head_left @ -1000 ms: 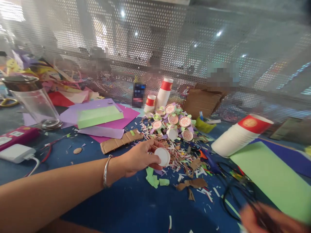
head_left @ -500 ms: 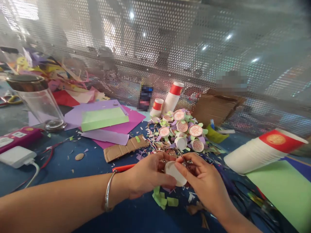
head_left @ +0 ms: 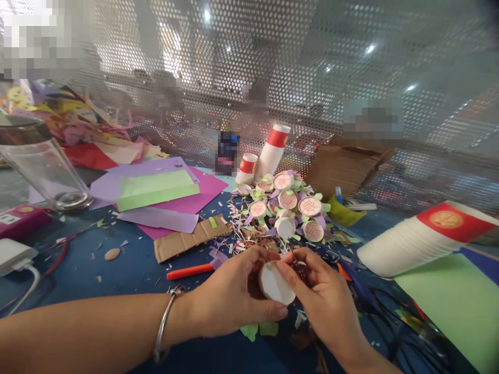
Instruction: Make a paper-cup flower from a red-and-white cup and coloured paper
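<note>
My left hand (head_left: 230,293) curls around a small white paper cup bottom (head_left: 277,283), with the thumb below it and the fingers behind. At the disc's upper right edge, the thumb and fingers of my right hand (head_left: 325,293) are pinched. Something thin and dark shows among the right fingers, too hidden to name. Just beyond my hands lies a heap of cup bottoms (head_left: 286,200), some with red print, with green and purple paper tabs about them. An orange-red pen (head_left: 189,271) rests behind my left wrist.
Paper scraps litter the blue table. At left are a glass jar (head_left: 58,176), stacked coloured paper (head_left: 156,189) and a cardboard strip (head_left: 191,241). Stacked paper cups (head_left: 421,244) lie at right near green paper (head_left: 448,306) and black cables (head_left: 397,322). A perforated metal screen (head_left: 273,62) stands behind.
The white cup bottom has turned and moved slightly down and left in my fingers. My left thumb has shifted lower along it. The camera view has swung a little right.
</note>
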Motion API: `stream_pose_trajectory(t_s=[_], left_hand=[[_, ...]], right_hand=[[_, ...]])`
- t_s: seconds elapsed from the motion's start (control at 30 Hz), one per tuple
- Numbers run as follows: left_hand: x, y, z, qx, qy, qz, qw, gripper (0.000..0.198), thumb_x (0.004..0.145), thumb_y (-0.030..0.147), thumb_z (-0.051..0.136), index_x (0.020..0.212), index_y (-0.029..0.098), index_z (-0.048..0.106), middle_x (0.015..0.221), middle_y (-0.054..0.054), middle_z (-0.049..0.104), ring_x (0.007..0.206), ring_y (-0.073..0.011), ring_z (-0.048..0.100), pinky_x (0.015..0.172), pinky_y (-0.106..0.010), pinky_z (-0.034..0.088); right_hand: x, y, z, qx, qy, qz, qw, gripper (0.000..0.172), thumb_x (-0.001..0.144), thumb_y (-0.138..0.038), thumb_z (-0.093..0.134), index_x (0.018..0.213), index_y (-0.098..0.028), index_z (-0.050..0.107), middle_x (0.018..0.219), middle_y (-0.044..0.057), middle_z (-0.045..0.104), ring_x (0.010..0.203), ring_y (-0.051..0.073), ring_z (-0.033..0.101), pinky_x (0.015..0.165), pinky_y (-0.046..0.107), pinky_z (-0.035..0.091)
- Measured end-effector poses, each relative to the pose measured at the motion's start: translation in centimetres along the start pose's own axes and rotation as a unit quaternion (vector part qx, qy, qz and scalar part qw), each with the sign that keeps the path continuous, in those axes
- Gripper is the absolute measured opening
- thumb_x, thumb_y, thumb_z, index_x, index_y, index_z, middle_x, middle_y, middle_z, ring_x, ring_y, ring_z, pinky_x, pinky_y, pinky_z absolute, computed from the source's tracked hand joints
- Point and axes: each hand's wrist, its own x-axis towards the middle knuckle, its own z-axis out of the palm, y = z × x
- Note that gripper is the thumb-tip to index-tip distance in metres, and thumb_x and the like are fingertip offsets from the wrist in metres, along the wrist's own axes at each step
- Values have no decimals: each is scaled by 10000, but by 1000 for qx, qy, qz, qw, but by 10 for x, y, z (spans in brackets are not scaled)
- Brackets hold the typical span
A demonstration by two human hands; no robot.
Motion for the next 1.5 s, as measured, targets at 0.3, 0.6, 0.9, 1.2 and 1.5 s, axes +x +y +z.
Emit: stream_pose_trajectory(t_s=[0.3,0.6,0.9,1.2,1.5], left_hand=[[-1,1,2,-8,23,-30,999,585,679,199,838,1149,127,497,979,-50,646,877,-160,610,789,-296,494],[3,6,0,-56,22,-5,998,563,697,117,768,1195,128,507,957,-30,618,823,-123,595,701,-238,499],[9,4,-5,-71,22,-11,997,508,730,210,792,1159,153,527,964,-44,627,797,-122,598,595,-198,522],[11,-2,-8,-30,67,17,997,358,773,359,787,909,146,534,781,-11,635,659,-107,610,554,-213,519],[12,-5,-12,16,63,103,993,236,850,276,715,906,162,516,832,-10,626,764,-104,587,698,-232,465]], right_hand=[[-1,-5,5,4,-5,-10,1000,240,912,-441,615,834,-215,595,677,-5,659,586,158,651,522,224,517],[-4,-5,2,79,-25,48,995,307,905,-522,617,948,-220,578,598,-43,592,430,112,545,384,191,435],[-7,-9,-3,86,-10,43,995,314,886,-496,656,989,-202,613,585,-54,589,378,71,503,369,161,398],[-11,-11,-2,98,-16,28,995,313,872,-475,672,1011,-196,648,583,-50,598,374,74,522,362,161,418],[-16,-20,-2,91,24,33,995,299,857,-464,686,1001,-203,662,540,-70,545,372,60,476,369,153,424]])
